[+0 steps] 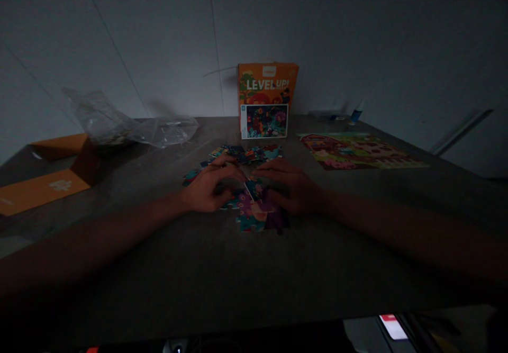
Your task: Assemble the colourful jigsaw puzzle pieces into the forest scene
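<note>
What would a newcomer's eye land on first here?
Probably the orange LEVEL UP! box, upright toward the table's far side. Then the left hand and right hand, over the puzzle pieces near mid-table. A lit screen also stands out, low on the right, below the near edge.

Clear plastic bag (pixel 164 132) is nr orange carton (pixel 43 190) on L, w/ sm. btl (pixel 356 114) back R.

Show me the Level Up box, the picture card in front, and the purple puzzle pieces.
Level Up box (pixel 268 84), head view: upper front face.
Picture card (pixel 264 121), head view: middle of its printed face.
Purple puzzle pieces (pixel 262 215), head view: on their printed side.
</note>
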The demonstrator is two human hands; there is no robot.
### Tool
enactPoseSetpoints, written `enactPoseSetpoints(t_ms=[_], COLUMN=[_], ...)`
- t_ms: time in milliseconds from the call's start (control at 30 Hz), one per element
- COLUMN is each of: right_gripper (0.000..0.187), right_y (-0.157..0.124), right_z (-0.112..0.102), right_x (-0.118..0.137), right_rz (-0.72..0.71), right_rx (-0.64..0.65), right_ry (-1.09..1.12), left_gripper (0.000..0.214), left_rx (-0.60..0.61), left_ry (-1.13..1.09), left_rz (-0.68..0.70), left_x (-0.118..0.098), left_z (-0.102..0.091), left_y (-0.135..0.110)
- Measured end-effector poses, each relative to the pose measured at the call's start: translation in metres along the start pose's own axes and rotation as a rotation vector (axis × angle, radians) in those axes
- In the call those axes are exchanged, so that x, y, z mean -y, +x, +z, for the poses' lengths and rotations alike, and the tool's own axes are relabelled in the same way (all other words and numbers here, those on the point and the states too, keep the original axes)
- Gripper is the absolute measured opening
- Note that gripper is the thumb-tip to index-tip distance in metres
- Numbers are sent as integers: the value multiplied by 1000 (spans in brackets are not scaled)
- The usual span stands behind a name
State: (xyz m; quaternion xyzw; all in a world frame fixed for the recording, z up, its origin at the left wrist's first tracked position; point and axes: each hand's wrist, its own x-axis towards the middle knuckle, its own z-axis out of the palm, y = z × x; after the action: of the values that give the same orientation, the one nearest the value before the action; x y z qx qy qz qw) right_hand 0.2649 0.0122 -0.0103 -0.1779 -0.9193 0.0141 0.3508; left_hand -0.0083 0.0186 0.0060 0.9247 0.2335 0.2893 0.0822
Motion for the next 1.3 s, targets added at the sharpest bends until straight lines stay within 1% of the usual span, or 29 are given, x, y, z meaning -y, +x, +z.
enactPoseSetpoints(t_ms=[67,133,300,367,500,667,800,933,1033,1167,1300], right_gripper=[41,46,74,78,76,71,59,56,51,61,62], right_y=[0,-1,-1,-1,0,-2,-3,-4,-4,-3,-4], right_z=[2,3,2,1,0,0,0,0,2,3,3], right_x=[-1,-3,-6,-5,-5,-5,-3,-5,-8,-8,-8], right_rz=[36,95,211,229,211,156,108,129,164,190,204], right_rx=[2,24,137,160,154,144,76,-4,22,112,123], right_ry=[2,11,12,1,32,125,135,106,82,6,12], left_gripper=[20,18,19,19,19,24,27,29,29,23,21], left_rx=[1,4,5,27,44,59,74,114,132,168,179], left_ry=[0,2,-5,-24,-46,-10,12,31,44,10,-14], left_rz=[4,-7,27,55,106,103,89,79,83,53,41], left_x=[0,1,4,5,4,1,3,6,7,6,5], left_z=[0,1,4,5,5,4,5,7,7,7,6], left_y=[0,-1,-1,1,4,6,5,5,6,7,8])
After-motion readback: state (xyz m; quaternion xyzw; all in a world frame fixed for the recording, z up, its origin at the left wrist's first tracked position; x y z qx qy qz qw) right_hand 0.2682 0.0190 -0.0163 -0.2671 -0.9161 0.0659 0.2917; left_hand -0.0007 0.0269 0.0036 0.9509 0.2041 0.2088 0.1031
